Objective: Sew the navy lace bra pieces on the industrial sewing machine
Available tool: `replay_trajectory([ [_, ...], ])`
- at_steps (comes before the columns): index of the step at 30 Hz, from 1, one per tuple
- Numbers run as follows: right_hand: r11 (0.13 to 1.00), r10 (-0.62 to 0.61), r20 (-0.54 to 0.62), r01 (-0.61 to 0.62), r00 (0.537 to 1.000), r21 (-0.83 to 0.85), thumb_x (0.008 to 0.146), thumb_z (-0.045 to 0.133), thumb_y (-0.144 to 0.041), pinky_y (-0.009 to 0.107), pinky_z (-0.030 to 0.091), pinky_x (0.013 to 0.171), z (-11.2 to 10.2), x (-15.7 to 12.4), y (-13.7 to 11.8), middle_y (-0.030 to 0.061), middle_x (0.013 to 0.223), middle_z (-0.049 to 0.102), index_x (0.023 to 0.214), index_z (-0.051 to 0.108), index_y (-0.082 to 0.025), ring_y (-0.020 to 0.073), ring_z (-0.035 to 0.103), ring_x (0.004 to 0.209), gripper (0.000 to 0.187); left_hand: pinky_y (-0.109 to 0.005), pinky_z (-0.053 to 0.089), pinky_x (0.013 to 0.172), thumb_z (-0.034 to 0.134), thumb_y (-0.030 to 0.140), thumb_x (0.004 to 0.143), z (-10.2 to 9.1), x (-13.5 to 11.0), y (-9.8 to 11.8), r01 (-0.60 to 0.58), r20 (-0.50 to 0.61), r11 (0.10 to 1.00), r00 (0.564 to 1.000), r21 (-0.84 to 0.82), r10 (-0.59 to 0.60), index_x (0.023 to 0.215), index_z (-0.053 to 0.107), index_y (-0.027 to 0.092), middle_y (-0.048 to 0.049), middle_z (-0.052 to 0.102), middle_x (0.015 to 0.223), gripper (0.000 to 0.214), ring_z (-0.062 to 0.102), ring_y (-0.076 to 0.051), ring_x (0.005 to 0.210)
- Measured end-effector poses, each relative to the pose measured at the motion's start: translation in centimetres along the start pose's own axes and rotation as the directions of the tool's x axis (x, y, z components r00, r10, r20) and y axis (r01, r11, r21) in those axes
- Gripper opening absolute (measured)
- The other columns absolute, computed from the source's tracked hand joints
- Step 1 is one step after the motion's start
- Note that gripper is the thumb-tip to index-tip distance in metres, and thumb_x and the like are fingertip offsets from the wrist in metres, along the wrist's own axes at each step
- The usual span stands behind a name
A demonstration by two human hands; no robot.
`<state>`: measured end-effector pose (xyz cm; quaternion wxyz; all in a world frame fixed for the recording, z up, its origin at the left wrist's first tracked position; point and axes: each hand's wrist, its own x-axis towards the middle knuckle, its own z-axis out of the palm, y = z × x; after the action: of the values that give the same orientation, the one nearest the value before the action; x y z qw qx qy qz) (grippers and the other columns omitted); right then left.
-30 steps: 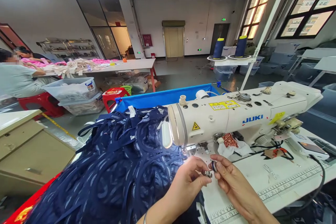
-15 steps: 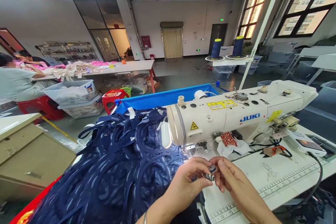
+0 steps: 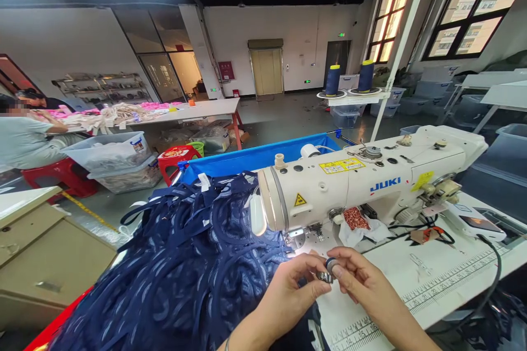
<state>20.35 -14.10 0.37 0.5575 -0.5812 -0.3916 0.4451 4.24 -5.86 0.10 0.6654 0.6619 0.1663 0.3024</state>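
Observation:
My left hand (image 3: 294, 288) pinches a small metal bobbin case (image 3: 324, 276) between thumb and fingers. My right hand (image 3: 357, 279) meets it from the right, fingertips closed on a bobbin wound with dark blue thread (image 3: 330, 264). The two parts touch each other just in front of the needle area of the white JUKI sewing machine (image 3: 370, 181). A large heap of navy blue lace garments (image 3: 185, 274) lies to the left of my hands.
The white machine table (image 3: 432, 279) carries a printed ruler, a cloth with red bits (image 3: 358, 222), cables and a control box (image 3: 473, 222). A blue bin (image 3: 255, 153) stands behind. Two thread cones (image 3: 348, 77) sit above. A seated person (image 3: 24, 131) works at the far left.
My hands have come closer together, bringing bobbin and case into contact. The view has tilted slightly upward and the hands sit a little lower on the table.

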Motion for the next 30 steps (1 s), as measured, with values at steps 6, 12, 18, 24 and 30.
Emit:
replay_trajectory([
  [6, 0.996, 0.075, 0.084, -0.078, 0.994, 0.037, 0.080, 0.059, -0.059, 0.022, 0.029, 0.047, -0.4, 0.0, 0.7, -0.0007, 0.069, 0.055, 0.104, 0.064, -0.021, 0.0073, 0.037, 0.050, 0.045, -0.026, 0.047, 0.072, 0.077, 0.029, 0.074, 0.1, 0.4, 0.5, 0.109, 0.013, 0.936, 0.994, -0.335, -0.111, 0.089, 0.064, 0.014, -0.0043, 0.063, 0.086, 0.025, 0.060, -0.013, 0.077],
  [12, 0.998, 0.054, 0.095, -0.058, 0.994, 0.032, 0.080, 0.060, -0.059, 0.023, 0.032, 0.051, -0.5, -0.1, 0.7, -0.0013, 0.068, 0.053, 0.103, 0.066, -0.022, 0.0089, 0.038, 0.053, 0.044, -0.024, 0.046, 0.064, 0.077, 0.036, 0.073, -0.1, 0.6, 0.4, 0.152, 0.056, 0.932, 0.988, -0.329, -0.142, 0.095, 0.065, 0.012, -0.0038, 0.062, 0.077, 0.035, 0.059, -0.012, 0.067],
  [18, 0.995, 0.045, 0.154, -0.057, 0.987, 0.077, 0.081, 0.058, -0.060, 0.024, 0.032, 0.052, 0.0, -0.1, 0.6, -0.0007, 0.067, 0.054, 0.100, 0.068, -0.020, 0.0091, 0.038, 0.053, 0.045, -0.023, 0.046, 0.062, 0.078, 0.032, 0.072, 0.1, 0.5, 0.2, 0.163, 0.084, 0.893, 0.986, -0.418, -0.141, 0.089, 0.058, 0.014, -0.0039, 0.063, 0.084, 0.032, 0.060, -0.012, 0.069],
  [24, 0.998, 0.018, 0.193, -0.029, 0.981, 0.056, 0.080, 0.058, -0.061, 0.024, 0.032, 0.052, 0.6, -0.1, 0.5, 0.0005, 0.069, 0.056, 0.101, 0.068, -0.022, 0.0100, 0.040, 0.054, 0.046, -0.022, 0.044, 0.061, 0.077, 0.029, 0.074, 0.0, 0.5, 0.4, 0.214, 0.150, 0.894, 0.975, -0.395, -0.167, 0.103, 0.061, 0.013, -0.0040, 0.061, 0.080, 0.037, 0.059, -0.013, 0.071],
  [30, 0.998, 0.036, 0.128, -0.030, 0.991, -0.049, 0.081, 0.053, -0.065, 0.024, 0.031, 0.053, 0.2, -0.2, 0.1, -0.0037, 0.066, 0.045, 0.112, 0.059, -0.026, 0.0109, 0.036, 0.055, 0.050, -0.029, 0.046, 0.078, 0.078, 0.024, 0.072, 0.1, 0.5, -0.1, 0.019, 0.032, 0.964, 0.999, -0.265, -0.011, 0.089, 0.070, 0.016, -0.0056, 0.056, 0.098, 0.020, 0.057, -0.017, 0.088],
])
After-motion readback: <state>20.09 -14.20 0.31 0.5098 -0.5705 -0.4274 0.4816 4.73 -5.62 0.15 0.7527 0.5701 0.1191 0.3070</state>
